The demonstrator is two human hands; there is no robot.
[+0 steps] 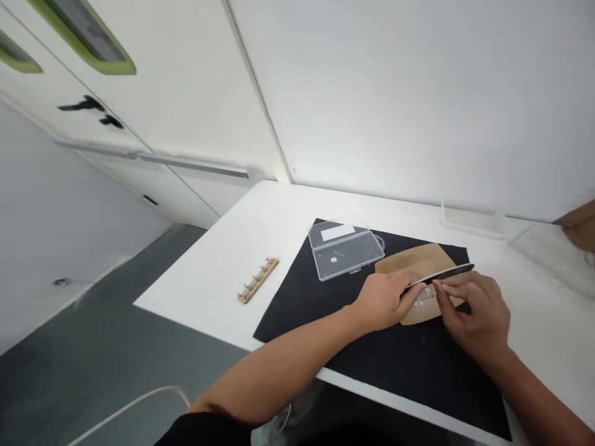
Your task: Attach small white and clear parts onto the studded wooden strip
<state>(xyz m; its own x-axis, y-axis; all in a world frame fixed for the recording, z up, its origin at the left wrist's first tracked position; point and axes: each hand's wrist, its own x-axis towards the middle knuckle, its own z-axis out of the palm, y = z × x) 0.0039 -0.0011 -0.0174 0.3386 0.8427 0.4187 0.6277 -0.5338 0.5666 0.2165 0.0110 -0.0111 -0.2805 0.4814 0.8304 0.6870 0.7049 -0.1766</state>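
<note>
My left hand (385, 298) is closed on a thin, flat dark piece (447, 273), seen almost edge-on and held tilted above the brown paper (413, 259). Close to its lower side, my right hand (478, 310) has thumb and forefinger pinched together; whatever lies between them is too small to make out. Between the hands, small whitish bits (422, 295) show on the paper, partly covered by fingers. Under the paper spreads a black mat (320, 310). A clear plastic case (349, 254) lies opened out on the mat, left of the paper, with a white label in its lid.
On the white table (199, 279), left of the mat, lies a wooden strip with metal pegs (258, 280). Clear plastic containers (548, 254) and a brown box (579, 223) stand at the right. A wall runs along the back edge; a door is at left.
</note>
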